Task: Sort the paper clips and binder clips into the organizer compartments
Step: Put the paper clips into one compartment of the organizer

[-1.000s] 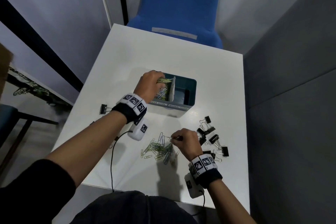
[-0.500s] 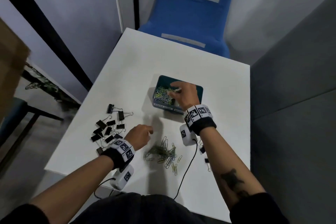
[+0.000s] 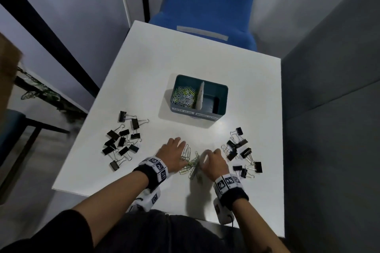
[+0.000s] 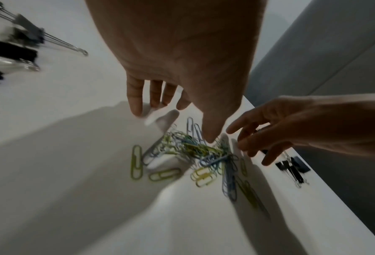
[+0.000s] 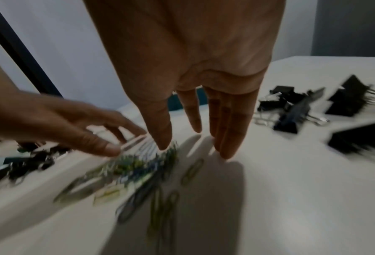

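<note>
A teal two-compartment organizer (image 3: 223,96) stands mid-table; its left compartment holds several coloured paper clips (image 3: 184,96), its right one looks empty. A loose pile of paper clips (image 3: 192,165) (image 4: 195,151) (image 5: 138,165) lies near the front edge between my hands. My left hand (image 3: 174,148) (image 4: 173,124) hovers over the pile's left side, fingers spread, thumb tip touching the clips. My right hand (image 3: 207,156) (image 5: 193,150) reaches down at the pile's right side with straight fingers, holding nothing. Black binder clips lie in a left group (image 3: 123,139) and a right group (image 3: 240,150).
The white table (image 3: 185,53) is small, with a grey partition (image 3: 329,88) along its right edge and a blue chair (image 3: 207,6) behind it. Binder clips flank both hands closely. Cables from the wrist cameras hang at the front edge.
My right hand has come back from the organizer's left compartment to the loose pile. My left hand has spread its fingers over the pile.
</note>
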Available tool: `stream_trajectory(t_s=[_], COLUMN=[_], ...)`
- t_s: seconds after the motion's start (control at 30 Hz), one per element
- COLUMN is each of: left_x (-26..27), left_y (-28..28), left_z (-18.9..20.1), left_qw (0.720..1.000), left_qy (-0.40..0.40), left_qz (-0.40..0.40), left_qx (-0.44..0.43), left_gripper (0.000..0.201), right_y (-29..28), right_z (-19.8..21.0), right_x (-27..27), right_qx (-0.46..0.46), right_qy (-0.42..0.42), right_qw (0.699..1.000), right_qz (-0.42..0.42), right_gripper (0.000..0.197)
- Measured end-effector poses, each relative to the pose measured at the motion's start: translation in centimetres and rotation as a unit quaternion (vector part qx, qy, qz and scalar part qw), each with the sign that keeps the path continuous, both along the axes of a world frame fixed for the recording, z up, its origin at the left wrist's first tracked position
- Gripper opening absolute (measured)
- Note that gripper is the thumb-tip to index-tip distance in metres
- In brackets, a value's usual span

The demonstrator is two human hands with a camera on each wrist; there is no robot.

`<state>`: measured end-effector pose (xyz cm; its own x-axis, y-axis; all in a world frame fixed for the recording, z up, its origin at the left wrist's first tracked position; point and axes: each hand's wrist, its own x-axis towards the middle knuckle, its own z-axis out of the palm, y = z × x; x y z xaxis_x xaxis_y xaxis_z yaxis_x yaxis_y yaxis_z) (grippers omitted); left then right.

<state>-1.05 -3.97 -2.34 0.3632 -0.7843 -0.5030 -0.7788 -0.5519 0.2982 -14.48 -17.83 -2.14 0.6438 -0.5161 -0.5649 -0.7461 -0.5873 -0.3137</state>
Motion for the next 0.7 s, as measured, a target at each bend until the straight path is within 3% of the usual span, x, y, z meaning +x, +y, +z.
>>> stream_trajectory(t_s=[0.17,0.3,0.43,0.57,0.7], left_x=[-2.2,-1.8,0.0,1.0,0.4], left_y=[0.2,1.8,4.3,7.1,7.0], left_z=[-0.6,-0.7,-0.3,-0.4,-1.0], left_qw=[0.992,0.984,0.992,0.997,0.994], left_qy=[-0.018,0.003,-0.009,0.052,0.080], left_qz=[-0.125,-0.165,-0.083,0.040,0.072], left_qx=[-0.010,-0.060,-0.099,-0.032,-0.011], left_gripper=[0.080,0.066,0.061,0.063,0.057], right_y=[3.0,4.0,3.0,2.4,3.2], right_z=[-1.4,-1.7,-1.7,-2.0,-2.1], right_x=[-1.8,-1.3,-2.1,-4.2,-3.7], right_qx=[0.006,0.052,0.038,0.016,0.025], right_qy=[-0.036,-0.080,-0.081,-0.049,-0.042], right_qw=[0.999,0.994,0.995,0.999,0.999], right_qz=[0.024,0.055,0.048,0.008,0.000], right_gripper=[0.053,0.060,0.065,0.056,0.045])
